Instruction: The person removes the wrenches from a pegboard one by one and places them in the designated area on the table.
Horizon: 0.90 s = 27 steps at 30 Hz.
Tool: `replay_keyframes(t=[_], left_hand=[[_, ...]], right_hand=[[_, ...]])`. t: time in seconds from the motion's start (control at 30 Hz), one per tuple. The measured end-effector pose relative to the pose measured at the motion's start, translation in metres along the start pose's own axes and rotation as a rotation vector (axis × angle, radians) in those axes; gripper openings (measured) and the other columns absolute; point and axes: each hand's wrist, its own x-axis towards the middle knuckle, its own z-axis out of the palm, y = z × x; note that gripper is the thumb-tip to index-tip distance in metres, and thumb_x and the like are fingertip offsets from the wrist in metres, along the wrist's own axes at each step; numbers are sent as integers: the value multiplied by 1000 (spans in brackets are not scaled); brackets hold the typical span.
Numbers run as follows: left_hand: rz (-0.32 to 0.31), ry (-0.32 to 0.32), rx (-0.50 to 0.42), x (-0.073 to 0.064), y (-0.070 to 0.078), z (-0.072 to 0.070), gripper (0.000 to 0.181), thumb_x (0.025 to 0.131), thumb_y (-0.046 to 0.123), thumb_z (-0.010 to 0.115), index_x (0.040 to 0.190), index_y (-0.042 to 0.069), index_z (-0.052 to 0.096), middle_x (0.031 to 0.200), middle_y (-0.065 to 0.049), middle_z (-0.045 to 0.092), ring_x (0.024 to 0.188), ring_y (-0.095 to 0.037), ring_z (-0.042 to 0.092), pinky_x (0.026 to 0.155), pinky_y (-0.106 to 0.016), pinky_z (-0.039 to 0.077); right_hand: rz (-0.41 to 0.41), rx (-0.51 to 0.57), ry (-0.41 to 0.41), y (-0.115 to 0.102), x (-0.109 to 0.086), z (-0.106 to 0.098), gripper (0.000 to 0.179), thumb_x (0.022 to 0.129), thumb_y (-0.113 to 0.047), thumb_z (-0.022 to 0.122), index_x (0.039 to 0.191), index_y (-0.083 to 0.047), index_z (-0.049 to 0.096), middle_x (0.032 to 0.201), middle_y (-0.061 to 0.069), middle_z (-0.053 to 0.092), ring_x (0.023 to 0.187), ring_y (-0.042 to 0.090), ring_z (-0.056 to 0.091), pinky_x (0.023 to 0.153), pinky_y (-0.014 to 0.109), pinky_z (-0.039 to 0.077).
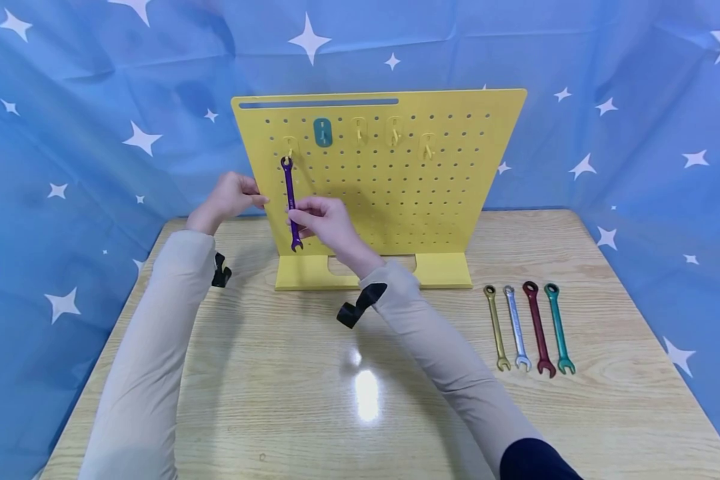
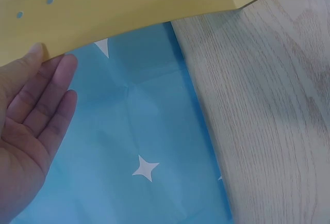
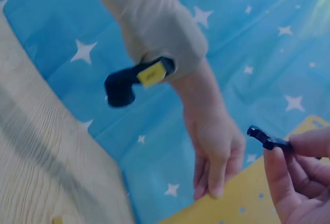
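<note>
A purple combination wrench (image 1: 292, 200) stands nearly upright before the yellow pegboard (image 1: 360, 227). My right hand (image 1: 331, 225) pinches its lower shaft between thumb and fingers. The wrench's ring end is at the leftmost yellow hook (image 1: 290, 148); I cannot tell whether the hook passes through it. My left hand (image 1: 231, 197) holds the board's left edge, and in the left wrist view its thumb (image 2: 32, 59) lies against the front face while the other fingers are behind. The right wrist view catches the wrench's dark end (image 3: 260, 135) beyond the right fingertips.
Further along the board are a teal hook (image 1: 322, 133) and several yellow hooks (image 1: 394, 132). On the wooden table (image 1: 276, 400), to the right, lie a gold wrench (image 1: 497, 330), a silver wrench (image 1: 517, 330), a red wrench (image 1: 539, 330) and a green wrench (image 1: 559, 330).
</note>
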Motion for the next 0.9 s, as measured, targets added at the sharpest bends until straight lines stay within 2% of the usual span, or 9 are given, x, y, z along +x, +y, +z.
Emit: replay_keyframes(t=[0.1,0.27,0.43,0.6,0.77,0.9], left_hand=[[2,3,2,-1,1,0,20,90,7,62,102,-9,67,86,-17,71,65,-8,64,91,-47,46],[11,-2,-3,-1,1,-1,20,90,5,62,102,-10,66,86,-19,70,66,-9,65,91,-48,46],[3,-14,-6,-1,3,-1,21,90,6,62,103,-10,66,88,-19,70,70,-13,66,94,-49,44],[-6,-7,6,-1,3,0,21,90,7,62,103,-9,66,91,-20,70,74,-19,67,94,-48,44],[-15,-2,5,-1,3,1,21,90,6,62,105,-9,66,95,-21,69,78,-22,68,95,-49,43],[-11,-1,4,-1,2,1,20,90,6,62,103,-8,67,94,-20,69,77,-21,67,94,-48,44]], right_hand=[[29,42,3,-5,-1,2,17,90,-3,61,100,11,63,82,12,67,65,11,62,64,27,55],[61,96,10,-13,-3,4,15,90,-2,61,99,10,63,87,19,67,65,12,62,64,26,55],[59,137,2,-23,-9,6,15,90,-1,60,99,11,62,83,13,67,66,12,62,64,25,54],[42,131,-8,-32,-18,4,15,90,0,60,98,12,61,80,12,66,65,12,62,62,24,54],[32,125,-17,-38,-27,0,19,90,0,59,100,16,59,74,3,65,64,12,62,61,23,53],[22,118,-21,-39,-34,-7,17,91,0,59,99,15,59,75,3,65,65,12,62,62,24,53]])
